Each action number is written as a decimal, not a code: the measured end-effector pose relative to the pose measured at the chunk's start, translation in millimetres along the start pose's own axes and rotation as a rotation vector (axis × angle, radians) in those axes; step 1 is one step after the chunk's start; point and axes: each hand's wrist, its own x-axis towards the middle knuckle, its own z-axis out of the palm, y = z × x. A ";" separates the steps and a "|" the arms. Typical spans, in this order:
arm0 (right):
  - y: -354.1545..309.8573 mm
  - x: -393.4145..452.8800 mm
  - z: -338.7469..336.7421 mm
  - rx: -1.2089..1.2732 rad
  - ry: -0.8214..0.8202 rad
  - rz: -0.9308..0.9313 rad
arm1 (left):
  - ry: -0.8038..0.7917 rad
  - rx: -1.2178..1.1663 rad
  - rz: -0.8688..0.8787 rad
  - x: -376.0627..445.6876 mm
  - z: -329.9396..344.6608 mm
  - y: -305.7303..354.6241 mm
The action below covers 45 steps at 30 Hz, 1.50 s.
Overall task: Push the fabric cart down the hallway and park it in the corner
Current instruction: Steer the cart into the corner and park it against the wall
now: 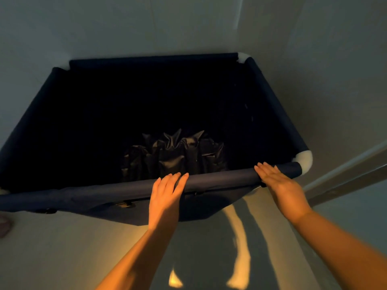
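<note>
A dark navy fabric cart [270, 97] with white corner joints fills the middle of the view, its far rim close to the wall and its far right corner near the wall corner. Crumpled black plastic bags [178, 151] lie inside near the front. My left hand [165, 197] rests flat on the near rim bar [219, 181], fingers stretched over it. My right hand [280, 185] lies flat on the same bar toward the right end, fingers straight and not wrapped around it.
Pale walls meet in a corner [240, 24] behind the cart's far right end. A baseboard or door frame [345, 174] runs along the right side. A pinkish object [5, 225] sits on the floor at the left edge. Light patches fall on the floor [238, 248] below.
</note>
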 end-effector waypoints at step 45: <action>295.4 35.7 -111.4 -0.078 -0.170 -0.048 | 0.006 0.106 0.021 144.0 96.3 256.7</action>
